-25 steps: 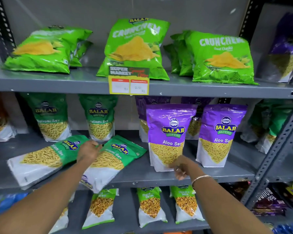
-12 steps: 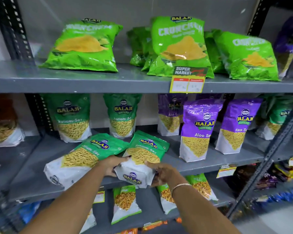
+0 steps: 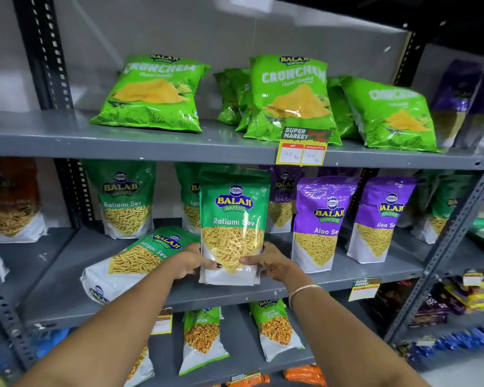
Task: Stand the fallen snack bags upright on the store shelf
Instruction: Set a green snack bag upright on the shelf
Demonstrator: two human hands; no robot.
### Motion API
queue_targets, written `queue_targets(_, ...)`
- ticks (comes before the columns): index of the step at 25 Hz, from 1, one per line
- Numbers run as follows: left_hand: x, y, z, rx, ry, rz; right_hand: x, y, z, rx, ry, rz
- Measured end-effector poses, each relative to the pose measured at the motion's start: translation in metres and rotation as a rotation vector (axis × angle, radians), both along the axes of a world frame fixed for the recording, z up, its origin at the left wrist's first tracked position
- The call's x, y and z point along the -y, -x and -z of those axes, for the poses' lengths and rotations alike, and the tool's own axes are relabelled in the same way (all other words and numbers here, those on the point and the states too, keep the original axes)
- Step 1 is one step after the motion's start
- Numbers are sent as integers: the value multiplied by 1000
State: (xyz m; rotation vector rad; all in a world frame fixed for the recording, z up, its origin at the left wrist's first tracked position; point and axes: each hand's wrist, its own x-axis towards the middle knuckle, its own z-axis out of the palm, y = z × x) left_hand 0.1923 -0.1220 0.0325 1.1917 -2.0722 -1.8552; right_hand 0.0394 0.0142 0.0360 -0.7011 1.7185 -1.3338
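Observation:
A green Ratlami Sev bag (image 3: 233, 219) stands upright at the front of the middle shelf (image 3: 375, 272). My left hand (image 3: 190, 261) grips its lower left side and my right hand (image 3: 271, 262) grips its lower right side. To its left a second green Ratlami Sev bag (image 3: 134, 261) lies flat on its back, its white bottom toward the shelf's front edge. Two more green Ratlami Sev bags (image 3: 125, 199) stand upright at the back, one partly hidden behind the held bag.
Purple Aloo Sev bags (image 3: 322, 222) stand upright just right of my right hand. Green Crunchem bags (image 3: 291, 99) lean on the top shelf above a price tag (image 3: 302, 148). Chana bags (image 3: 274, 328) sit on the shelf below. A metal upright (image 3: 442, 247) bounds the right.
Both hands have lifted the right fallen green bag from lying flat to standing upright. The left fallen bag has stayed flat. The camera view has shifted closer and upward.

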Motion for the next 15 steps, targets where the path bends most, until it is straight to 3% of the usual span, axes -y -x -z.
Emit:
queue_targets(7, -15, 11, 5, 16, 320, -159, 11, 9, 8, -131, 133, 32)
queue_targets(15, -11, 36, 48, 21, 435, -309, 25, 21, 42, -396, 89, 152)
